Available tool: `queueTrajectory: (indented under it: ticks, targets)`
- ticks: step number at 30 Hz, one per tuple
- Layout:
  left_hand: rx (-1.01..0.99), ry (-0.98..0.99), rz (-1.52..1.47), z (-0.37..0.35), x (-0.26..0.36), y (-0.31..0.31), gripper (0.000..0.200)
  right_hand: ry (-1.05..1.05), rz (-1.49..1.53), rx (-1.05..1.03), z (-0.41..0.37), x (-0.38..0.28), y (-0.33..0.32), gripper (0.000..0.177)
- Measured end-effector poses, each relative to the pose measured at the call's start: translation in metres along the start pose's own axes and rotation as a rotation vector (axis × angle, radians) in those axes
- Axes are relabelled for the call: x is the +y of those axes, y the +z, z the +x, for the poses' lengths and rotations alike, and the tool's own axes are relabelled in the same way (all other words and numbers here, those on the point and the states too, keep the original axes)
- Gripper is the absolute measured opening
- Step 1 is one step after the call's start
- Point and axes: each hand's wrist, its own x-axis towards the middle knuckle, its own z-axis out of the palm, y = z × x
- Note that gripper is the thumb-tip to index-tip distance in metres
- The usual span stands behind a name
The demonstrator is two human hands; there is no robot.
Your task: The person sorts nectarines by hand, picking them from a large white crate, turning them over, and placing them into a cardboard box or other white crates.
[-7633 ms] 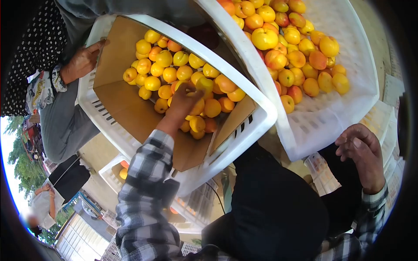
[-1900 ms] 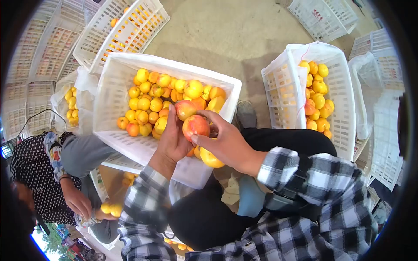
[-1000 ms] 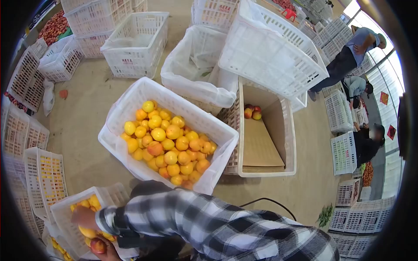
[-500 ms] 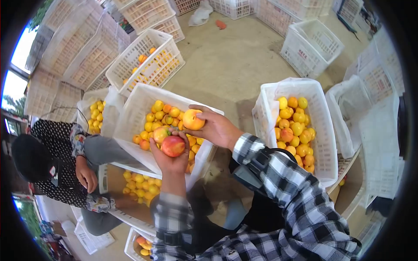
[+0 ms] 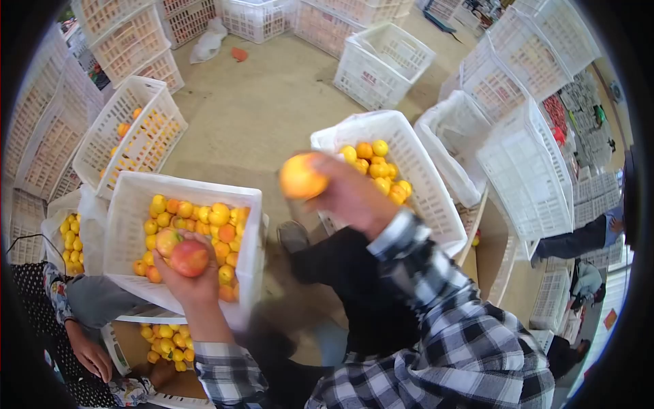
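Palm up so neither rolls, your left hand [image 5: 187, 285] clasps two reddish peaches [image 5: 189, 257] over the left crate [image 5: 185, 184]; your right hand [image 5: 353, 196] grips an orange peach [image 5: 302, 176]

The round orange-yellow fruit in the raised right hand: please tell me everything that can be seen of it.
The round orange-yellow fruit looks smooth, orange with a paler yellow patch, and is blurred. The right hand grips it from the right and holds it in the air over the concrete floor, in front of the left corner of a white slatted plastic crate. Nothing else touches it; the left hand, closed on two reddish fruits, is apart from it.
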Motion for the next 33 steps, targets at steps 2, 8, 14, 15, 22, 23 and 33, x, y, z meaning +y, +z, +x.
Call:
queueTrajectory:
  ticks: [2,8,14,15,22,23,33]
  targets:
    - [0.002,-0.048,0.016,-0.004,-0.007,-0.001,0.049,-0.041,0.014,0.157,-0.035,-0.019,-0.051,0.04]
    - [-0.003,-0.221,0.256,-0.023,-0.055,0.006,0.044,0.129,0.232,0.646,-0.059,0.044,-0.205,0.037]
    - [-0.163,-0.396,0.414,-0.046,-0.098,0.005,0.047,0.178,0.433,0.681,-0.059,0.047,-0.197,0.048]
    - [-0.165,-0.399,0.472,-0.055,-0.109,0.01,0.046,0.047,0.312,0.501,-0.07,0.045,-0.175,0.048]
    - [-0.289,-0.372,0.862,-0.109,-0.215,0.013,0.048,-0.136,0.452,0.061,-0.14,0.05,-0.06,0.054]
    - [-0.331,-0.326,0.879,-0.117,-0.231,0.012,0.049,-0.145,0.544,0.09,-0.146,0.058,-0.069,0.05]
    - [-0.642,-0.543,0.882,-0.114,-0.208,-0.02,0.046,-0.346,1.167,0.187,-0.24,0.092,-0.233,0.052]
